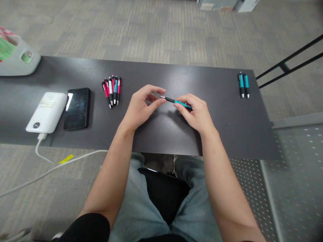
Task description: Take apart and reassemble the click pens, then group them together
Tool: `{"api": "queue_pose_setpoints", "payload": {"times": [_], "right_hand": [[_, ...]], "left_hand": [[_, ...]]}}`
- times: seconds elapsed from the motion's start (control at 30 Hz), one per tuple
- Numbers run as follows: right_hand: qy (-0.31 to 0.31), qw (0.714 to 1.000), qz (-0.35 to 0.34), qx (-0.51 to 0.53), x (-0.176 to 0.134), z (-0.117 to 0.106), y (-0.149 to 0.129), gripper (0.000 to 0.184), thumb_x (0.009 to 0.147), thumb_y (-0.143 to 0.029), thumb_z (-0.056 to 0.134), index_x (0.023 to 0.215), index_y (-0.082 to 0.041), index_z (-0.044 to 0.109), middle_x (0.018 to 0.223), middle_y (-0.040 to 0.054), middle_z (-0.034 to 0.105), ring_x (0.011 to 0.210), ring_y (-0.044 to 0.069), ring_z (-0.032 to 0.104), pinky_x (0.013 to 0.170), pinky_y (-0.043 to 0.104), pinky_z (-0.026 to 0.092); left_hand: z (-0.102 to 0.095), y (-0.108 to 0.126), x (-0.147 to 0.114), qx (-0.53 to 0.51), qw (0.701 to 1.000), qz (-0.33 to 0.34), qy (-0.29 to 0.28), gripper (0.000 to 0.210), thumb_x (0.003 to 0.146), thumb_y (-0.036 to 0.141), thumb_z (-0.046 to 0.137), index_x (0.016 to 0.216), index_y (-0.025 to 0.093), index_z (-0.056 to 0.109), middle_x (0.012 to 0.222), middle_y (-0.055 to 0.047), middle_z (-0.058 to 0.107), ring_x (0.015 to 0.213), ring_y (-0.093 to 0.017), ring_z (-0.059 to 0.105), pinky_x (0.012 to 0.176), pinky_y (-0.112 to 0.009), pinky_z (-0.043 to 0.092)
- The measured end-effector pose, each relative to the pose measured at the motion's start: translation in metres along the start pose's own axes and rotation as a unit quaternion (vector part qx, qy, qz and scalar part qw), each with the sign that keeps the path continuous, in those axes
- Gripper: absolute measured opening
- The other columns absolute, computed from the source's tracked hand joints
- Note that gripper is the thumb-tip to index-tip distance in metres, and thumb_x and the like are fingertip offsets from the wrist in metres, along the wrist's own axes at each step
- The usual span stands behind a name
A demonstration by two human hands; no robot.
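My right hand (195, 109) pinches a teal pen (183, 103) with a black grip, its silver tip aimed left. My left hand (145, 104) is just left of that tip, thumb and forefinger apart around it; whether the thumb touches the pen I cannot tell. Left of my left hand lies a group of several pens (111, 90), red, white and teal, tips toward me. Two more teal pens (244, 85) lie side by side near the table's right end, also pointing toward me.
A black phone (77, 109) and a white power bank (47, 112) with a white cable (50, 173) lie on the dark table (222, 141) at left. A white basket (21, 60) stands at the far left corner. Black metal bars (290, 67) are beyond the right edge.
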State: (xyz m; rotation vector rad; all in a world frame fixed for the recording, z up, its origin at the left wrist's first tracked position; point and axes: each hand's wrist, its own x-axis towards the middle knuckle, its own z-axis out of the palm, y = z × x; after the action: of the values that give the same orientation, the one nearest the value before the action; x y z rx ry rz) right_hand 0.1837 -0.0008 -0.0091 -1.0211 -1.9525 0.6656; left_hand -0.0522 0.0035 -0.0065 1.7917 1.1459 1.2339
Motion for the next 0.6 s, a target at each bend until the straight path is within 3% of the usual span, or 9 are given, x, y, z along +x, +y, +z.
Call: {"api": "queue_pose_setpoints", "payload": {"times": [0.07,0.23,0.43,0.6], "right_hand": [[0.003,1.0,-0.003,-0.002,0.0001,-0.0001,-0.0003,0.02,0.092,-0.053,0.077,0.102,-0.036,0.074,0.098,0.0044,0.074,0.09,0.03,0.069,0.083,0.046,0.053],[-0.007,1.0,-0.012,0.001,-0.0014,0.0008,0.002,0.018,0.094,-0.048,0.075,0.105,-0.035,0.073,0.104,0.0041,0.076,0.095,0.029,0.071,0.087,0.045,0.054],[-0.014,1.0,-0.009,-0.018,-0.0029,0.0015,0.0044,0.015,0.098,-0.044,0.071,0.106,-0.032,0.074,0.103,0.0035,0.077,0.095,0.028,0.072,0.088,0.043,0.054],[0.009,1.0,-0.014,-0.014,-0.002,0.0008,0.0025,0.016,0.096,-0.045,0.074,0.106,-0.032,0.074,0.101,0.0038,0.077,0.091,0.028,0.073,0.085,0.042,0.055]], "left_hand": [[0.001,-0.0015,-0.0006,0.006,1.0,-0.014,0.005,0.044,0.084,0.06,0.082,0.109,0.025,0.073,0.111,-0.005,0.074,0.083,-0.02,0.068,0.077,-0.034,0.053],[0.0032,-0.0022,-0.0007,0.04,0.999,-0.01,0.005,0.04,0.098,0.06,0.065,0.086,0.023,0.071,0.077,-0.002,0.07,0.071,-0.02,0.063,0.067,-0.033,0.046],[0.0025,0.0049,0.0015,0.119,0.992,0.034,0.002,0.016,0.099,0.032,0.068,0.088,0.021,0.072,0.083,-0.002,0.072,0.076,-0.018,0.064,0.072,-0.03,0.047],[0.0034,0.0023,0.0006,0.106,0.994,0.033,0.004,0.019,0.101,0.038,0.067,0.094,0.021,0.073,0.087,-0.002,0.074,0.077,-0.018,0.065,0.072,-0.03,0.048]]}}
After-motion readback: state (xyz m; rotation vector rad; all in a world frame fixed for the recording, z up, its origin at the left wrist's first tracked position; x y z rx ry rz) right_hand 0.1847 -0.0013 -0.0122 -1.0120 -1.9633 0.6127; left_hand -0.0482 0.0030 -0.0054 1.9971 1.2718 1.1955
